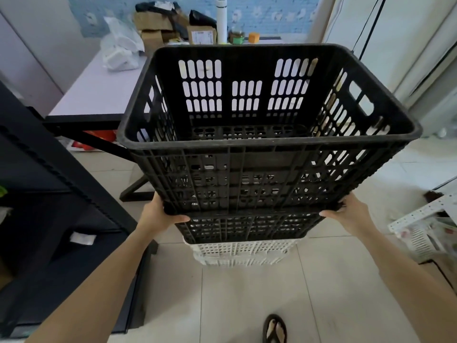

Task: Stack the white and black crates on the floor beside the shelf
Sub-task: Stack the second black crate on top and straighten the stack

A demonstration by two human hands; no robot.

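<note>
A large black slotted crate [247, 174] fills the middle of the view, empty and level. My left hand [160, 211] grips its lower left corner and my right hand [346, 214] grips its lower right corner. Directly beneath it sits a second black crate [247, 226], and under that a white crate [242, 253] stands on the tiled floor. Whether the top crate rests on the one below or hangs just above it I cannot tell.
A dark metal shelf [61, 206] stands at the left, close to the stack. Behind is a white table [99, 90] with boxes and bags. A white rack with clutter [425, 226] lies at the right. My sandalled foot [274, 329] is on the floor below.
</note>
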